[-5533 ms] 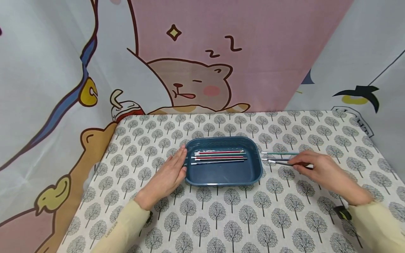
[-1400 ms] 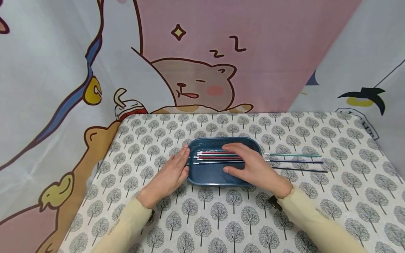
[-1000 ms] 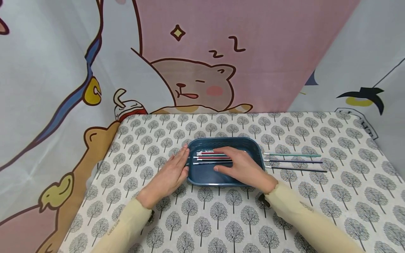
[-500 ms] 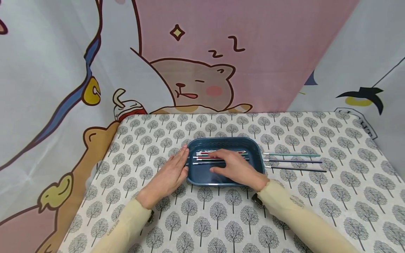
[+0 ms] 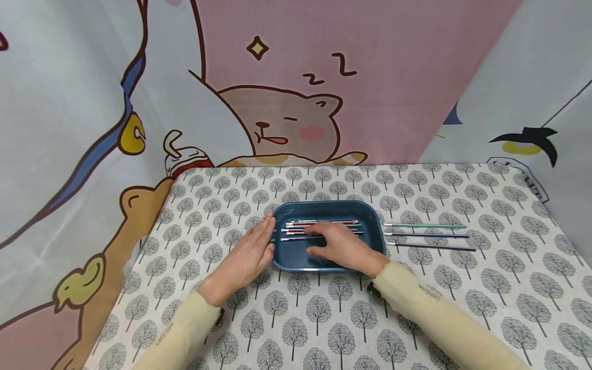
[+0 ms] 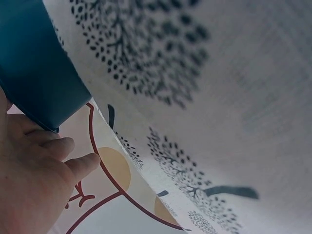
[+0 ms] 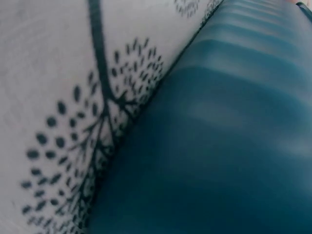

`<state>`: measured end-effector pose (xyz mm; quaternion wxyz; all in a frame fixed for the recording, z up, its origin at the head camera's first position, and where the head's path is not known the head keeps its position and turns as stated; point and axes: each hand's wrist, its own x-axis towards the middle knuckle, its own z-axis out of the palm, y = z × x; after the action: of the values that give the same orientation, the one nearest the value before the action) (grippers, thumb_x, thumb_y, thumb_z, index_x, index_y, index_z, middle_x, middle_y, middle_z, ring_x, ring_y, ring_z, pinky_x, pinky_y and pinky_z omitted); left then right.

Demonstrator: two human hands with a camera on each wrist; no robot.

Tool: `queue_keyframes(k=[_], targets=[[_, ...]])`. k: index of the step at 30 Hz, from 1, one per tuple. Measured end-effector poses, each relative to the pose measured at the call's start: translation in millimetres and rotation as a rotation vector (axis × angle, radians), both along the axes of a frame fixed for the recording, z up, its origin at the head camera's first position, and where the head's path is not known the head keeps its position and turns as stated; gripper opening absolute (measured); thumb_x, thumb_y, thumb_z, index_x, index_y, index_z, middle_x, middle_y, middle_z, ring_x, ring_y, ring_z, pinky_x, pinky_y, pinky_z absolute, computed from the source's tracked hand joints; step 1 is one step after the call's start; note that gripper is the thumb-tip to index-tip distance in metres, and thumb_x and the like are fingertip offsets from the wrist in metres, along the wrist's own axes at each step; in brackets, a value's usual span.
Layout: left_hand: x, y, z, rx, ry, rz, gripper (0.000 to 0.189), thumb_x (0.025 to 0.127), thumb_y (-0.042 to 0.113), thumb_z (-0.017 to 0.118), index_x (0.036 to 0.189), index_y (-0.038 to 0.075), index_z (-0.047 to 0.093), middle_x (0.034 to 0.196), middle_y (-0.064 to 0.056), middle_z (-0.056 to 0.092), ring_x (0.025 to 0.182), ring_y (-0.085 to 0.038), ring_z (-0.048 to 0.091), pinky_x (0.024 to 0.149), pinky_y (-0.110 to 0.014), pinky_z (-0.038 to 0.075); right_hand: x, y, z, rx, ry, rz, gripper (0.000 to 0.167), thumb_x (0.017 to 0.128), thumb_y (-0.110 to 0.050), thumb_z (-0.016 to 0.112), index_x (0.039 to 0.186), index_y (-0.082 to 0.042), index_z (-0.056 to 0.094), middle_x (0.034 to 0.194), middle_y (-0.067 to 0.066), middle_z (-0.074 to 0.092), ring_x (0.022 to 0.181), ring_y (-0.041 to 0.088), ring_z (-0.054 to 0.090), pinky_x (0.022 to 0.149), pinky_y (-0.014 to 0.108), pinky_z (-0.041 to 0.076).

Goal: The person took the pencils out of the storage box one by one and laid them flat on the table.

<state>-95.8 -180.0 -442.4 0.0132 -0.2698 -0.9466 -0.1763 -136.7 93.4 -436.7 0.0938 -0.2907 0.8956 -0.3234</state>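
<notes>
A dark blue plastic bin [image 5: 329, 265] stands mid-table in the head view. Several slim pencils [image 5: 294, 224] with pale eraser ends, red and dark ones among them, lie side by side inside it. My left hand [image 5: 247, 255] rests its extended fingers along the bin's left wall; the left wrist view shows those fingers [image 6: 80, 165] by the bin's side. Inside the bin, my right hand [image 5: 339, 244] reaches over the pencils, thumb apart from the fingers. Its fingertips hide part of the pencils. In the right wrist view only the bin's outer wall [image 7: 219, 126] fills the frame.
Right of the bin, a green pencil [image 5: 425, 226], a dark blue pencil [image 5: 427, 236] and a black pencil [image 5: 432, 247] lie in a near-parallel row. A tree-print cloth [image 5: 319, 324] covers the table. A cartoon-print curtain [image 5: 379, 103] hangs behind.
Earlier, my right hand held the black pencil right of the bin; that pencil now lies on the table. The hand has moved left into the bin and lower. My left hand has stayed put.
</notes>
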Motion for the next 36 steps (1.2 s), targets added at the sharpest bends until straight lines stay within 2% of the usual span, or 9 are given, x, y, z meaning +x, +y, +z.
queue_keyframes(k=[5,10,18,27,36], targets=[[0.0,-0.3,-0.6,-0.001,0.006,0.000,0.062,0.111,0.026,0.041,0.163,0.000,0.020,0.172,-0.010,0.008,0.156,-0.033,0.023,0.122,-0.058,0.029,-0.7,0.1,-0.9,0.017,-0.011,0.007,0.051,0.091,-0.027,0.083,0.134,-0.005,0.068,0.131,0.008,0.070,0.124,0.025,0.064,0.106,0.044,0.053],[0.8,-0.5,-0.4,-0.003,0.005,-0.002,0.062,0.111,0.027,0.040,0.163,0.000,0.020,0.172,-0.009,0.007,0.157,-0.029,0.019,0.122,-0.058,0.029,-0.8,0.0,-2.3,0.048,-0.011,0.008,0.052,0.091,-0.029,0.083,0.134,-0.005,0.068,0.132,0.009,0.070,0.124,0.025,0.064,0.106,0.043,0.052],[1.2,0.5,-0.3,0.009,0.007,0.004,0.063,0.110,0.023,0.044,0.163,0.000,0.020,0.172,-0.010,0.007,0.156,-0.033,0.022,0.122,-0.059,0.028,0.1,0.8,-3.1,0.071,0.029,0.039,0.040,0.091,-0.022,0.081,0.127,-0.006,0.073,0.124,0.006,0.073,0.116,0.024,0.067,0.099,0.043,0.056],[0.9,0.2,-0.6,0.010,0.005,0.001,0.063,0.110,0.025,0.043,0.163,0.000,0.019,0.173,-0.010,0.006,0.156,-0.035,0.023,0.122,-0.059,0.028,0.0,1.1,-3.3,0.102,0.063,0.060,0.034,0.092,-0.018,0.081,0.123,-0.008,0.075,0.122,0.006,0.072,0.115,0.024,0.067,0.099,0.043,0.056],[1.7,0.2,-0.2,0.008,0.003,-0.001,0.063,0.111,0.027,0.040,0.163,-0.001,0.019,0.173,-0.011,0.006,0.156,-0.036,0.022,0.122,-0.059,0.029,0.6,3.2,-4.4,0.117,0.073,0.082,0.025,0.090,-0.008,0.079,0.114,-0.007,0.077,0.111,0.004,0.072,0.100,0.019,0.068,0.087,0.037,0.058]])
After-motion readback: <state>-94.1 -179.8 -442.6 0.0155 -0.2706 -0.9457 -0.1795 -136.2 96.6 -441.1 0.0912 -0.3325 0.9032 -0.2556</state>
